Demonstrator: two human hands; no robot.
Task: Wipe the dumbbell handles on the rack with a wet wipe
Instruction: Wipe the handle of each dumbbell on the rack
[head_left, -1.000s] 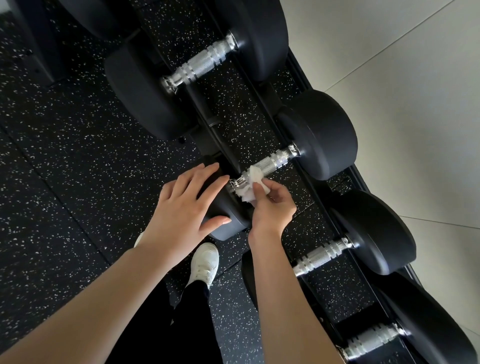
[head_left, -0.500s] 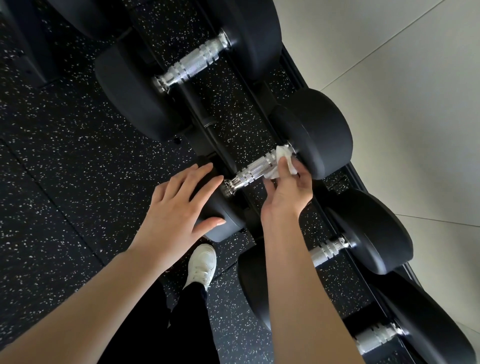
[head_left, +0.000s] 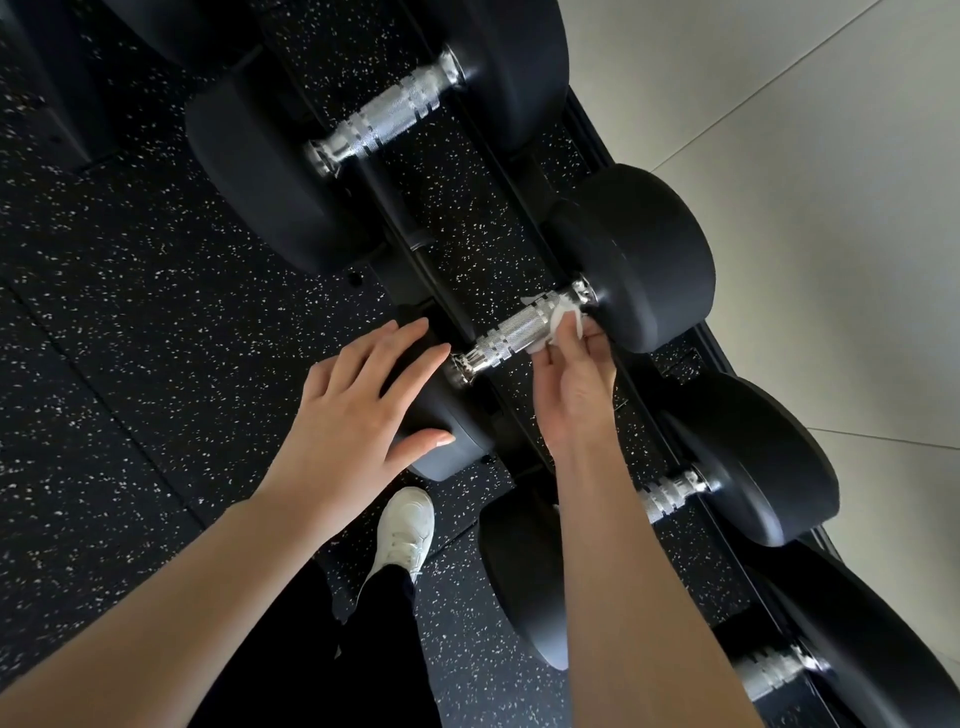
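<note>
Several black dumbbells with knurled chrome handles lie across a black rack (head_left: 410, 228). My right hand (head_left: 574, 384) pinches a white wet wipe (head_left: 558, 317) wrapped around the far end of the middle dumbbell's handle (head_left: 511, 335), close to its far head (head_left: 649, 260). My left hand (head_left: 358, 410) lies flat with spread fingers on that dumbbell's near head (head_left: 447, 447). Another handle (head_left: 387, 117) shows above, one more (head_left: 670, 496) below my right forearm, and a last handle (head_left: 774, 675) at the bottom right.
Black speckled rubber flooring (head_left: 130, 312) covers the left side and shows under the rack. A pale tiled wall (head_left: 831, 156) runs along the right. My white shoe (head_left: 405, 530) and dark trouser leg stand just before the rack.
My right hand slid the wipe along the middle handle from its near end to its far end. The left hand stayed on the near head.
</note>
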